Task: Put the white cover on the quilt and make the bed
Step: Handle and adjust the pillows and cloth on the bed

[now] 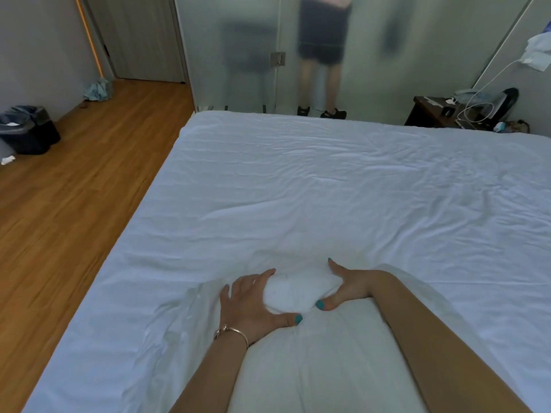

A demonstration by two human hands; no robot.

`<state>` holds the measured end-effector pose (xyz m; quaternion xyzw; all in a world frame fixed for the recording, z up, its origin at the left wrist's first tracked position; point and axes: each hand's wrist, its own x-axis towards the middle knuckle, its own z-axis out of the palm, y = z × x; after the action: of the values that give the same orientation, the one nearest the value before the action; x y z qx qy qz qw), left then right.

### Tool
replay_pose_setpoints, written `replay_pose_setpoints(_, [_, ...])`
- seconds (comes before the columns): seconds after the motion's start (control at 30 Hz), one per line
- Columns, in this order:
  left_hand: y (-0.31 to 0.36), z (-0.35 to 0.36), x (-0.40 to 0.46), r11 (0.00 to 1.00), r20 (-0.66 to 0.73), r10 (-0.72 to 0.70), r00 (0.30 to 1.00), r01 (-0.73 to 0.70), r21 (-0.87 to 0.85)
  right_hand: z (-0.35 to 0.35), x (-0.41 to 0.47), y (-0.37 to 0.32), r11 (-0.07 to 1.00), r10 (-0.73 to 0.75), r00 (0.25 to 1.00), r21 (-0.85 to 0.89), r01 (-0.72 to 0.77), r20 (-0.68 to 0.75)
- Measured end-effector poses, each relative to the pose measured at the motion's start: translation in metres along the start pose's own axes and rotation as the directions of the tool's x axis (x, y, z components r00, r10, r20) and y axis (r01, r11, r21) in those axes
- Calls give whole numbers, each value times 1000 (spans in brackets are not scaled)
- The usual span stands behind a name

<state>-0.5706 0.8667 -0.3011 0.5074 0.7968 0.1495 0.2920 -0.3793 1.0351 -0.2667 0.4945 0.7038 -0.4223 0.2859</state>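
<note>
The bed (pixel 328 180) is centred in view; a padded bundle (pixel 301 289) is flanked by the left hand (pixel 253 302) and right hand (pixel 346 289) at 6 o'clock. A bin (pixel 29 129) is located at 10 o'clock – a nightstand (pixel 429 113) at 2 o'clock.

A bedroom, likely a hotel room, is shown: a white-sheeted bed (pixel 328 180), wood floor (pixel 74 189), bin (pixel 29 129), nightstand (pixel 429 113) and a frosted-glass bathroom wall (pixel 238 49) are seen.
</note>
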Motion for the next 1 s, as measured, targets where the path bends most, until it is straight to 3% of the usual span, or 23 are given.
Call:
replay_pose_setpoints(0.2, [-11, 5, 14, 998, -23, -11, 1000, 9, -64, 4, 17, -2, 1000, -26, 998, 1, 26, -65])
replay_pose_setpoints(0.33, [-13, 8, 19, 999, -8, -25, 1000, 25, -32, 13, 19, -4, 993, 18, 989, -116, -35, -144])
replay_pose_setpoints(0.43, [-8, 4, 10, 999, 1, -32, 1000, 32, 12, 16, 13, -6, 993, 44, 988, -101, -59, -147])
replay_pose_setpoints(0.53, [-5, 1, -11, 1000, -71, -11, 997, 13, 27, 23, -10, -14, 988, 71, 972, -119, -99, -224])
replay_pose_setpoints(0.73, [-12, -2, -76, 998, -241, 34, 970, -20, 61, 56, -74, -32, 928, -53, 931, -362, -87, -361])
replay_pose_setpoints(0.8, [-10, -5, -100, 994, -320, 63, 945, -30, 107, 77, -100, -34, 899, -181, 788, -424, -111, -589])
replay_pose_setpoints(0.83, [-9, -7, -111, 992, -366, 85, 927, -44, 120, 89, -113, -35, 891, -269, 656, -442, -109, -705])
replay_pose_setpoints(0.9, [-3, -16, -134, 978, -411, 166, 897, -95, 187, 112, -137, -32, 877, -421, 439, -480, -26, -794])
replay_pose_setpoints(1.0, [21, -59, -168, 941, -205, 207, 957, -137, 310, 132, -179, -28, 885, -451, 297, -465, 28, -841])
